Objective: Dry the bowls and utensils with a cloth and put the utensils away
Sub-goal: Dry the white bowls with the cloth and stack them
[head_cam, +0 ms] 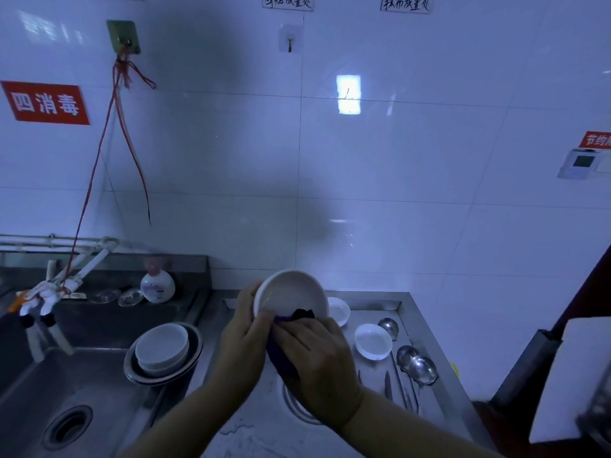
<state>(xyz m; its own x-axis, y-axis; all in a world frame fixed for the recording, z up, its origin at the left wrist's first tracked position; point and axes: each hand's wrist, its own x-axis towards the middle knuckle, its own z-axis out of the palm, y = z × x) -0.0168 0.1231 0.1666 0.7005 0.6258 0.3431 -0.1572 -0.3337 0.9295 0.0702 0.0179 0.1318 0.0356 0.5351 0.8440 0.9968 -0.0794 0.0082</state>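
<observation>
The left hand grips a round white ceramic bowl, tilted; the right hand presses a dark purple cloth against its lower rim. Stacked white bowls left of the hands and steel ladles to the right probably remain.

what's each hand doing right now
Left hand: grips the white bowl by its rim.
Right hand: holds the dark cloth against the bowl.

head view | looks forward-down | close over steel counter | faces tiled wall
</observation>
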